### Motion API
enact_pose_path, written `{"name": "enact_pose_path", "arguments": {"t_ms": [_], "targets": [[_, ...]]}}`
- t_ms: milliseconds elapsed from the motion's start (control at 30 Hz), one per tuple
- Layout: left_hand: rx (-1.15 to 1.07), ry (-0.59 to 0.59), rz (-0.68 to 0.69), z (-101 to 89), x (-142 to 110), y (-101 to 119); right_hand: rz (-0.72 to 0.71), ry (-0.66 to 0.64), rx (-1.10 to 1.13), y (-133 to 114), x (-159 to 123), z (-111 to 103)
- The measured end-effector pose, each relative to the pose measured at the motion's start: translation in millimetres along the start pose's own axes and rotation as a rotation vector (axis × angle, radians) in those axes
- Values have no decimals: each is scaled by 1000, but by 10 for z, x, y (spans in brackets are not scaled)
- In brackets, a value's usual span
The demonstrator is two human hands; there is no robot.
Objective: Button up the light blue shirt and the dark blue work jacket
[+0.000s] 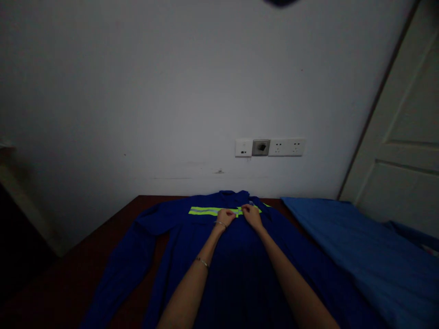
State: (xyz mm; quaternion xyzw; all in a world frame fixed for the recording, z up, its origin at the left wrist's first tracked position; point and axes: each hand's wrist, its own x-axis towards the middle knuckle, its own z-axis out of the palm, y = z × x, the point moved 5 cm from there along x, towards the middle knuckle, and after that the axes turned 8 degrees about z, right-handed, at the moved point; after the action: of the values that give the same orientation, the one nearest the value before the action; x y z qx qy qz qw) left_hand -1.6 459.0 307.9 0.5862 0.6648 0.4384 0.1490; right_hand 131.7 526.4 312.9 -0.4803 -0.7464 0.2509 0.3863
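A dark blue work jacket (pixel 192 233) lies spread out, its collar toward the wall and a sleeve reaching down to the left. Across its chest runs a yellow-green reflective strip (pixel 204 210) with a grey middle band. My left hand (pixel 226 216), bracelets on its wrist and forearm, pinches the jacket's front edge by the strip. Just to the right, my right hand (pixel 252 214) is closed on the other side of the front opening, also at the strip. A small gap separates the two hands. Any fastener between the fingertips is too small to make out.
The jacket rests on a dark red-brown tabletop (pixel 159 256) against a pale wall (pixel 171 100). Blue cloth (pixel 360 256) lies at the right. Wall sockets (pixel 286 147) sit above the table, and a panelled door (pixel 404 151) stands at the far right.
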Motion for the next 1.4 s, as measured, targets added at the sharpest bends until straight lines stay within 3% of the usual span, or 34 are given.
{"name": "enact_pose_path", "arguments": {"t_ms": [233, 367, 767, 1233, 1400], "targets": [[-34, -150, 58, -9, -32, 45, -6, 4, 10, 36, 17, 14], [-15, -165, 48, -18, -37, 58, -9, -9, 13, 36, 20, 13], [-102, -26, -14, -49, -61, 30, -6, -43, -9, -40, -34, -43], [-420, 296, -13, -701, -158, -186, -10, -84, -126, -113, -47, -25], [-520, 379, -18, -772, -172, -278, -51, -134, -244, -270, -93, 70]]}}
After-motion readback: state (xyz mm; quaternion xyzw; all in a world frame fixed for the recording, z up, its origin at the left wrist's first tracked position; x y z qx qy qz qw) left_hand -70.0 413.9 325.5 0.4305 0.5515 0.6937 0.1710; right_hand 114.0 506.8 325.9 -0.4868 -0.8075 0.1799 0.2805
